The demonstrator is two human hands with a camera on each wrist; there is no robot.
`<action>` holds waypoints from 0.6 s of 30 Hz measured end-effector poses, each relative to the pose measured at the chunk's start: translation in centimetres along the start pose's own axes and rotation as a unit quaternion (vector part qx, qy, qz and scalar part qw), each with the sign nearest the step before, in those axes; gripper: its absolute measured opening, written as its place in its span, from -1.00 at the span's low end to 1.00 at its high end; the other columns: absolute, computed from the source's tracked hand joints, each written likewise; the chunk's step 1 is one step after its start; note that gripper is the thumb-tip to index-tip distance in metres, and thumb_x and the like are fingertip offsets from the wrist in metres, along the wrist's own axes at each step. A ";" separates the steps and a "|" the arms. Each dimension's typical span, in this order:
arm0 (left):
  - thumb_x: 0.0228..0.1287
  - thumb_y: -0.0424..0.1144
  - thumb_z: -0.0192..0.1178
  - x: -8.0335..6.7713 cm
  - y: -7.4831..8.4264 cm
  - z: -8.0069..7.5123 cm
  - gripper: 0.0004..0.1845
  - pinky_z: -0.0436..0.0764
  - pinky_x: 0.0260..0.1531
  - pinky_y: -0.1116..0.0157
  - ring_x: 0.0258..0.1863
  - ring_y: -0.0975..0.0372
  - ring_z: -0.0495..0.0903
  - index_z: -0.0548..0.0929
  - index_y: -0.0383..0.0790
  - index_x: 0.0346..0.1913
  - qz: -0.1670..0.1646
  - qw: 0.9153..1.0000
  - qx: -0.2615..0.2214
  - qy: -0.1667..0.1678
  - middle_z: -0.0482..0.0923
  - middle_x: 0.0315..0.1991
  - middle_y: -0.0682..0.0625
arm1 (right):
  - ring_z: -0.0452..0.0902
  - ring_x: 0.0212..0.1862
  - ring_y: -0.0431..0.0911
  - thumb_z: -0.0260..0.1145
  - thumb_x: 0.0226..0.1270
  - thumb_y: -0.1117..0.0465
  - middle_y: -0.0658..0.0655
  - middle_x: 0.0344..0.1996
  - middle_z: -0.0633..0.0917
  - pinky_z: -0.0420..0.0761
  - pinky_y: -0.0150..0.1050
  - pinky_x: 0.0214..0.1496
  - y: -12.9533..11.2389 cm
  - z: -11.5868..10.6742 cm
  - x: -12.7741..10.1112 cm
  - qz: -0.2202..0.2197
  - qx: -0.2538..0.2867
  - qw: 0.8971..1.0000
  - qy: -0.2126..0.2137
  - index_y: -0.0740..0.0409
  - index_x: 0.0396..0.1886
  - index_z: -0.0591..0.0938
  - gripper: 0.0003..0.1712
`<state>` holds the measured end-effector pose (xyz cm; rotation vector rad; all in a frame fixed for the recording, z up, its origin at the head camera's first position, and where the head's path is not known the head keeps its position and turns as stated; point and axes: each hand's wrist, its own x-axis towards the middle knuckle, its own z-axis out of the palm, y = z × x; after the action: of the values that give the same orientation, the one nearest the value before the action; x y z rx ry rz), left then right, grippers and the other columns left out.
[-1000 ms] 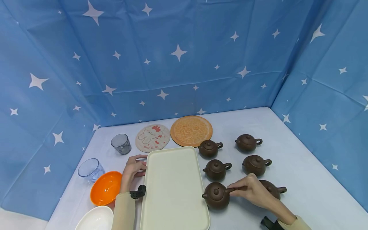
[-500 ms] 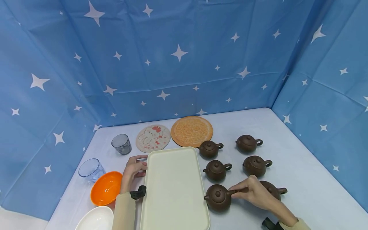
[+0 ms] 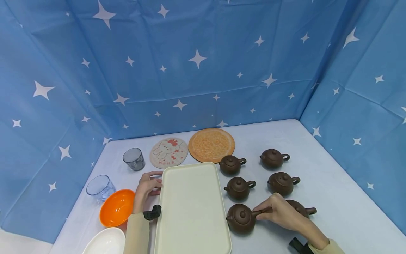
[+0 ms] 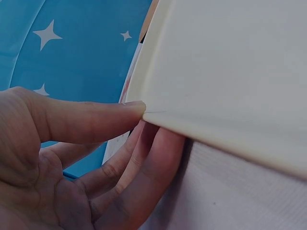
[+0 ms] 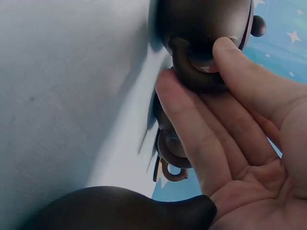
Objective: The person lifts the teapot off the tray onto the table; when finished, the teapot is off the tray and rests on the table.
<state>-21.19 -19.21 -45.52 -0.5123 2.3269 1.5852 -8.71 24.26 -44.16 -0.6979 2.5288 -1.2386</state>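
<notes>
My right hand pinches the looped handle of a dark brown teapot, with the thumb on one side and the fingers on the other. The teapot stands close beside the right edge of a cream rectangular tray, its spout pointing at the rim. My left hand grips the tray's left edge near the far corner, thumb on top of the rim and fingers below. Another brown teapot sits partly hidden behind my right hand. In the right wrist view the gripped handle shows between thumb and fingers.
Several more brown teapots, among them a near one, stand in two columns right of the tray. Left are an orange bowl, a white bowl, a blue glass and a grey glass. Two round mats, one orange, lie behind.
The gripped teapot has shifted slightly right and toward me, away from the tray's edge, with my right hand on its handle. The left hand and the tray have stayed in place.
</notes>
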 end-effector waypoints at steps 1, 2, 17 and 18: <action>0.07 -0.58 0.17 0.0 0.0 0.0 -0.44 0.70 -0.52 0.29 -0.57 0.23 0.61 0.50 -0.28 0.21 0.002 1.000 0.000 0.001 0.58 -0.33 -0.15 | 0.67 -0.32 -0.33 0.46 0.05 0.21 -0.08 -0.38 0.77 0.65 -0.42 -0.37 0.0 0.0 0.0 0.003 -0.002 1.000 -0.001 0.11 -0.29 0.79 -0.82; 0.07 -0.58 0.16 -0.1 0.0 0.0 -0.44 0.70 -0.52 0.29 -0.58 0.23 0.60 0.50 -0.28 0.21 0.004 1.000 0.003 0.002 0.57 -0.34 -0.15 | 0.66 -0.33 -0.34 0.46 0.05 0.21 -0.10 -0.38 0.77 0.65 -0.41 -0.37 0.0 0.0 0.1 0.003 -0.006 1.000 -0.003 0.10 -0.29 0.79 -0.82; 0.31 -0.25 0.14 -5.8 5.0 1.1 -0.52 0.54 -0.13 -0.06 -0.16 -0.08 0.59 0.45 -0.33 0.26 0.232 0.934 0.243 0.119 0.62 -0.12 -0.28 | 0.67 -0.09 -0.07 0.35 0.25 0.10 0.07 -0.17 0.75 0.70 -0.18 -0.12 -2.9 -3.4 2.6 -0.055 -0.139 0.980 0.132 0.14 -0.16 0.75 -0.74; 0.32 -0.23 0.15 -6.5 5.8 1.5 -0.54 0.52 -0.12 -0.07 -0.13 -0.09 0.59 0.48 -0.30 0.25 0.259 0.926 0.238 0.137 0.63 -0.11 -0.26 | 0.65 -0.02 -0.01 0.35 0.26 0.10 0.11 -0.10 0.73 0.69 -0.11 -0.07 -3.1 -3.5 3.0 -0.058 -0.150 0.977 0.143 0.14 -0.13 0.75 -0.73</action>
<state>-17.87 -15.01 -38.52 0.0078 3.1198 1.0865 -11.74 23.43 -39.60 -0.7906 2.9947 -1.0681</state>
